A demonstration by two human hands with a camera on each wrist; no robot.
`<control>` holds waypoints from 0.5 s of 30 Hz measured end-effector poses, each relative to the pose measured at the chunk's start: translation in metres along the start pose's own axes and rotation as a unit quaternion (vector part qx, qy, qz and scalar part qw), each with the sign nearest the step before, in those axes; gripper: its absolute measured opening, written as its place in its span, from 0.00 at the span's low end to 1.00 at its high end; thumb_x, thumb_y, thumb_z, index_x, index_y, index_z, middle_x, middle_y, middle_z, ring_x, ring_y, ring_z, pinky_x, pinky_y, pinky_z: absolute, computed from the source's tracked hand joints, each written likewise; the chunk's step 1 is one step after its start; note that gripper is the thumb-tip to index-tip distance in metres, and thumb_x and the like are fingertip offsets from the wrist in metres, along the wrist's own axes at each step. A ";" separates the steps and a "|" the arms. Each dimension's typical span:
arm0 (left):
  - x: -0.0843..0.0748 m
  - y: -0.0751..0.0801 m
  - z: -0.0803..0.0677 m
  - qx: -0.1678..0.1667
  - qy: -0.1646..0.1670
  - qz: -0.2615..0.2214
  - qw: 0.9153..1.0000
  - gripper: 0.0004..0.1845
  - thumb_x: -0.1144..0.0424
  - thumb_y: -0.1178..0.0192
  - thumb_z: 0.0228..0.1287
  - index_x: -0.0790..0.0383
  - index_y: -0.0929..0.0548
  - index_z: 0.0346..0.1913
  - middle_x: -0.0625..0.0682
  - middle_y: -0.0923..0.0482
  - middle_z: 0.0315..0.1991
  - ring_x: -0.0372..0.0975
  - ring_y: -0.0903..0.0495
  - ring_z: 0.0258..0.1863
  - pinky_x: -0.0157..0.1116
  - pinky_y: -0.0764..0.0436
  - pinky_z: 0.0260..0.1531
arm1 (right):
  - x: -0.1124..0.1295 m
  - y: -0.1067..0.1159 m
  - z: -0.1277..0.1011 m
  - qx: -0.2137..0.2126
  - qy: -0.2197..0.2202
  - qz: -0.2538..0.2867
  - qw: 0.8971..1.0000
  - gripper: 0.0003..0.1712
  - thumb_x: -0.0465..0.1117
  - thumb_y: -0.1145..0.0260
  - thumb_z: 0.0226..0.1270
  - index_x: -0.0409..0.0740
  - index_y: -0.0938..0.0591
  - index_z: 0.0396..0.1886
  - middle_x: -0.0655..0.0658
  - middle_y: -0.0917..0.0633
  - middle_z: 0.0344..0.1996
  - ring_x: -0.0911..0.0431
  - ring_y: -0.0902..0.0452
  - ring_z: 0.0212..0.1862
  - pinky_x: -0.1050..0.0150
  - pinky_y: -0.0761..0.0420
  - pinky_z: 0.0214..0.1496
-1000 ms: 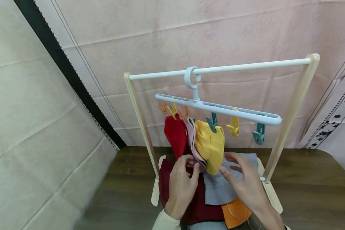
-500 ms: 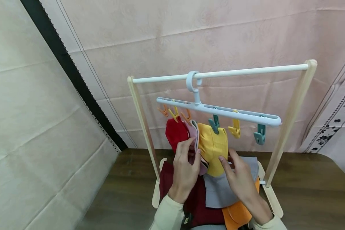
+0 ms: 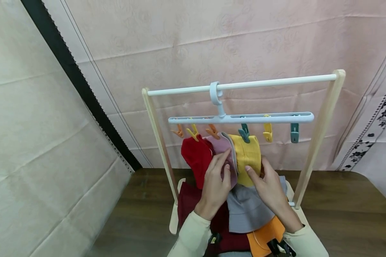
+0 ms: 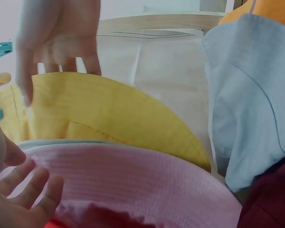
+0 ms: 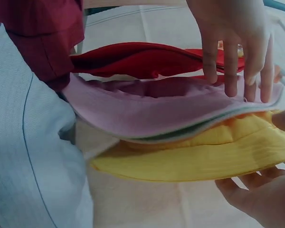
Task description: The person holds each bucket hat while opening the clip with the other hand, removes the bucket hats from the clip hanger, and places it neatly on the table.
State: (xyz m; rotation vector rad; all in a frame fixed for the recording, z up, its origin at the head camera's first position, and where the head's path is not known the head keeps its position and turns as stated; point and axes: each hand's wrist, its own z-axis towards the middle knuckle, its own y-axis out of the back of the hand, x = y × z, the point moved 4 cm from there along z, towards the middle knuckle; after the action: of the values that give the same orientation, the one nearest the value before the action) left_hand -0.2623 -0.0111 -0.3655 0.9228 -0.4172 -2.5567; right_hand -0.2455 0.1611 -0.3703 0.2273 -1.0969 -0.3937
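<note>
A yellow bucket hat hangs folded from a teal clothespin. My right hand holds its right edge, thumb in front and fingers behind. Beside it on the left, a pink bucket hat with a grey-green lining edge hangs from an orange clothespin. My left hand rests its extended fingers against the pink hat's side; the right wrist view shows these fingers pointing down over the pink cloth. A red hat hangs further left from a yellow clothespin.
The light blue hanger hooks over the white rod of a wooden stand. Yellow and teal clothespins dangle unused at its right. Below lie a grey hat, dark red cloth and an orange piece.
My right hand has come in from the side to grip the yellow hat. My left hand has moved up and right onto the pink hat. The hanger has swivelled, its right end going back.
</note>
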 end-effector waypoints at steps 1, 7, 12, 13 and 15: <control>0.001 0.000 0.001 0.008 0.000 -0.003 1.000 0.26 0.73 0.46 0.79 0.57 0.25 0.76 0.53 0.21 0.64 0.41 0.20 0.62 0.38 0.16 0.57 | -0.002 0.000 0.002 0.002 -0.007 0.002 1.000 0.29 0.47 0.38 0.83 0.37 0.32 0.74 0.33 0.17 0.57 0.42 0.17 0.57 0.63 0.16 0.48; 0.005 0.004 0.005 0.044 0.012 -0.035 0.998 0.23 0.74 0.48 0.79 0.57 0.21 0.71 0.51 0.19 0.64 0.41 0.17 0.58 0.35 0.15 0.52 | -0.013 -0.001 0.010 -0.018 -0.012 0.013 1.000 0.27 0.47 0.36 0.82 0.36 0.26 0.70 0.33 0.15 0.53 0.43 0.14 0.50 0.71 0.18 0.43; 0.005 0.018 0.008 0.006 0.037 -0.038 0.999 0.13 0.69 0.41 0.77 0.56 0.12 0.57 0.48 0.14 0.51 0.36 0.16 0.45 0.30 0.15 0.36 | -0.017 0.000 0.010 -0.038 -0.022 0.021 0.999 0.23 0.48 0.39 0.83 0.34 0.22 0.63 0.33 0.13 0.48 0.45 0.13 0.44 0.65 0.16 0.39; 0.005 0.022 0.008 -0.010 0.041 -0.037 0.998 0.12 0.68 0.40 0.77 0.56 0.12 0.55 0.47 0.14 0.49 0.35 0.16 0.43 0.30 0.15 0.34 | -0.018 0.001 0.011 -0.039 -0.024 0.025 0.999 0.23 0.48 0.39 0.84 0.34 0.22 0.63 0.33 0.13 0.48 0.46 0.13 0.44 0.65 0.15 0.39; 0.008 0.030 0.009 -0.049 0.048 -0.038 0.997 0.10 0.68 0.39 0.75 0.57 0.12 0.53 0.48 0.14 0.46 0.35 0.16 0.41 0.31 0.15 0.31 | -0.020 0.003 0.011 -0.039 -0.030 0.029 0.998 0.23 0.48 0.40 0.84 0.34 0.22 0.64 0.33 0.13 0.49 0.49 0.14 0.44 0.64 0.15 0.40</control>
State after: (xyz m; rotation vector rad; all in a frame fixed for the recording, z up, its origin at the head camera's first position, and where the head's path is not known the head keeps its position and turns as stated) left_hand -0.2664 -0.0394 -0.3511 1.0390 -0.2308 -2.5631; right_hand -0.2629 0.1720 -0.3808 0.1147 -1.1421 -0.3932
